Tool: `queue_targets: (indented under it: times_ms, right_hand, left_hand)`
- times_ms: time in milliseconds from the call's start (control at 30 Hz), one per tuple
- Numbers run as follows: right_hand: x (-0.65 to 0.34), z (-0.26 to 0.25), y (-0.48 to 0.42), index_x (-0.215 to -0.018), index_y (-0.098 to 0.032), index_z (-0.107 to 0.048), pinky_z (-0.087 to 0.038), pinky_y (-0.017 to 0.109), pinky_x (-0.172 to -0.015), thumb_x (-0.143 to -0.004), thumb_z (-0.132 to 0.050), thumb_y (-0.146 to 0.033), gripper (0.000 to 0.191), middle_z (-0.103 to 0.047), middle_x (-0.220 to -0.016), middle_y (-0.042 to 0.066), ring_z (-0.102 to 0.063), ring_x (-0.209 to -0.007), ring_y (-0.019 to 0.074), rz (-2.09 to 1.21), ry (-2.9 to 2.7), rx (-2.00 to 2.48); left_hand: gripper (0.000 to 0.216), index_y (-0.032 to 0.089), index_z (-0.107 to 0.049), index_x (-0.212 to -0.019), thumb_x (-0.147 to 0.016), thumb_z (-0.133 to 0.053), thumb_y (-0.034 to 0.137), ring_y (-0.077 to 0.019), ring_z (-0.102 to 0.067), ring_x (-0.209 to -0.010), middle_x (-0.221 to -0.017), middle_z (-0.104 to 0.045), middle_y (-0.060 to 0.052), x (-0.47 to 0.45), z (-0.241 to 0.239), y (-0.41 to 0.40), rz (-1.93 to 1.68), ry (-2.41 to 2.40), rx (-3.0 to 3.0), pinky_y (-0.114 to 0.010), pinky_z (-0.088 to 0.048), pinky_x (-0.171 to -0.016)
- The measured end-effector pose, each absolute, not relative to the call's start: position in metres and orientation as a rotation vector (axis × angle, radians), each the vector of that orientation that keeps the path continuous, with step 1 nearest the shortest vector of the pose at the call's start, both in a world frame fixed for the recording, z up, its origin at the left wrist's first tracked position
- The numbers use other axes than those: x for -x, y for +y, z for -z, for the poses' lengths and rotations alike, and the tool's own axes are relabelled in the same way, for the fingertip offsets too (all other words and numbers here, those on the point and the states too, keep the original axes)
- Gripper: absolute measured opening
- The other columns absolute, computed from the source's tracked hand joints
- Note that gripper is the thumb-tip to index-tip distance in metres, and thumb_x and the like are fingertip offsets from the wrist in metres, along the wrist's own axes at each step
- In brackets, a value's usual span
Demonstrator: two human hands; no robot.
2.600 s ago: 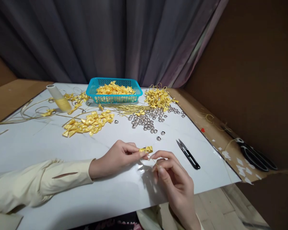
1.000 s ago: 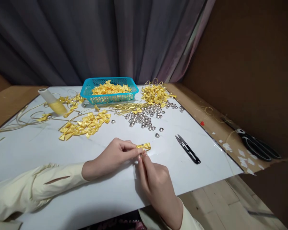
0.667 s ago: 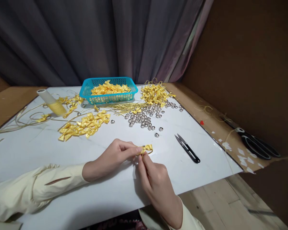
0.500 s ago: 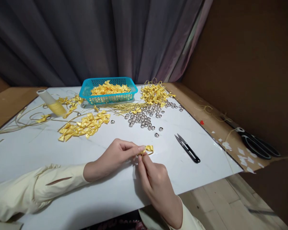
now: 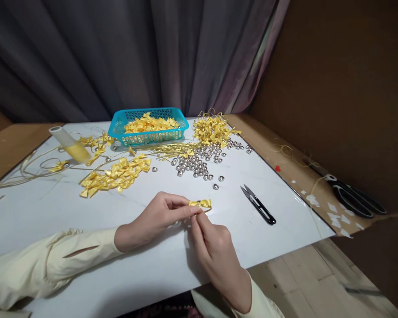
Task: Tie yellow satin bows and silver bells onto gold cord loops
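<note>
A small yellow ribbon bow (image 5: pixel 204 203) with a thin gold cord (image 5: pixel 208 210) looped beneath it is between my hands, above the table's near middle. My left hand (image 5: pixel 162 213) comes in from the left, thumb and fingers closed on the bow's lower edge. From below, my right hand (image 5: pixel 215 251) pinches right under the bow, where the cord meets the fingertips. Both sets of fingertips touch or nearly touch, and they hide part of the cord. Black thread snips (image 5: pixel 258 205) lie to the right of my hands.
A blue basket (image 5: pixel 114 131) of yellow bows stands at the back. Loose bows (image 5: pixel 117 174), heart-shaped silver beads (image 5: pixel 192 165), gold cords (image 5: pixel 159 150) and a corded bow pile (image 5: pixel 214 129) are spread before it. A thread cone (image 5: pixel 73 148) leans left; black scissors (image 5: pixel 354 198) lie right.
The bow has come into fuller view, with both loops showing above my left thumb. My left thumb has shifted slightly downward along it; my right hand stays almost in place.
</note>
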State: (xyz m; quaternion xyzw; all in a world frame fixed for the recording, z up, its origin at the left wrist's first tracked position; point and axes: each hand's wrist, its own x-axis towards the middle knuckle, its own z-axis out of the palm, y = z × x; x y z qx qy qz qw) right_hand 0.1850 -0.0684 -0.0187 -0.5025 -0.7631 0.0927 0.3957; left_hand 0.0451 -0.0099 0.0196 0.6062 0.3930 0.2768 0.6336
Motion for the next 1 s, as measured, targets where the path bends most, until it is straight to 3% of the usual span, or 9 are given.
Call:
queue_targets:
  times_ms: [233, 500, 867, 1000]
  right_hand:
    - [-0.184, 0.018, -0.069, -0.101, -0.008, -0.057, -0.030, 0.023, -0.040, -0.096, -0.029, -0.014, 0.029, -0.053, -0.052, -0.002, -0.043, -0.036, 0.0109, -0.225, -1.947, 1.262]
    - [-0.182, 0.018, -0.066, -0.095, -0.010, -0.058, -0.029, 0.023, -0.039, -0.095, -0.031, -0.014, 0.028, -0.052, -0.050, -0.003, -0.044, -0.034, 0.0106, -0.260, -1.905, 1.279]
    - [-0.195, 0.019, -0.068, -0.089, -0.019, -0.051, -0.036, 0.019, -0.040, -0.090, -0.050, -0.021, 0.003, -0.053, -0.053, -0.006, -0.048, -0.040, 0.0084, -0.285, -1.755, 1.274]
    - [-0.191, 0.024, -0.067, -0.091, -0.021, -0.047, -0.036, 0.018, -0.039, -0.089, -0.053, -0.022, 0.006, -0.054, -0.055, -0.007, -0.049, -0.040, 0.0083, -0.326, -1.679, 1.305]
  left_hand:
    - [0.027, 0.011, -0.068, -0.061, -0.077, -0.064, 0.032, -0.0091, -0.041, -0.054, -0.055, -0.055, 0.001, -0.051, -0.020, -0.009, -0.660, 0.981, -1.343, -0.021, -0.034, -0.051]
    - [0.022, 0.012, -0.071, -0.067, -0.077, -0.064, 0.030, -0.0119, -0.049, -0.060, -0.063, -0.064, -0.003, -0.052, -0.018, -0.013, -0.716, 1.026, -1.424, -0.022, -0.040, -0.055]
    - [0.026, 0.012, -0.068, -0.061, -0.077, -0.062, 0.031, -0.0101, -0.045, -0.052, -0.054, -0.058, 0.000, -0.049, -0.021, -0.009, -0.701, 1.055, -1.514, -0.021, -0.036, -0.050]
    - [0.028, 0.012, -0.066, -0.059, -0.078, -0.061, 0.031, -0.0095, -0.044, -0.052, -0.054, -0.057, 0.000, -0.048, -0.018, -0.009, -0.688, 1.016, -1.541, -0.020, -0.034, -0.049]
